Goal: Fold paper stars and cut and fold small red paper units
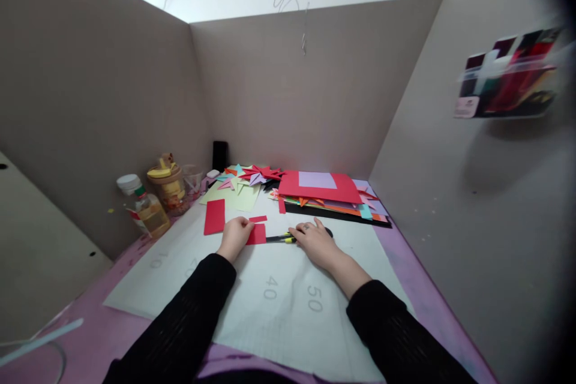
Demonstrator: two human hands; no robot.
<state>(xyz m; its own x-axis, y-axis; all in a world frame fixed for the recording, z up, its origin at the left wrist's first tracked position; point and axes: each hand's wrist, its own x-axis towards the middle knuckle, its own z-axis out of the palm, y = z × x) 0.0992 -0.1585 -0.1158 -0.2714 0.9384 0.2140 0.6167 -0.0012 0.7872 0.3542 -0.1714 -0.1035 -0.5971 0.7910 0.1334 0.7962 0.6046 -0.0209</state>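
Note:
A small red paper piece (pixel 257 234) lies on the white sheet, its left edge pinched between the thumb and fingers of my left hand (pixel 236 236). Black-and-yellow scissors (pixel 277 238) lie flat beside it, blades pointing left at the red paper. My right hand (pixel 312 242) is over the scissors with its fingers closed on their middle, hiding much of the handles. A thin red strip (pixel 258 219) sits just above the small piece. To the left of my left hand is a larger red paper rectangle (pixel 215 216).
Behind, a stack of coloured paper (pixel 324 194) and folded paper stars (pixel 258 174) cover the table's back. Left stand a bottle (pixel 150 216), a yellow-lidded cup (pixel 171 189) and a clear cup (pixel 192 179). Grey partitions (pixel 288 96) enclose three sides.

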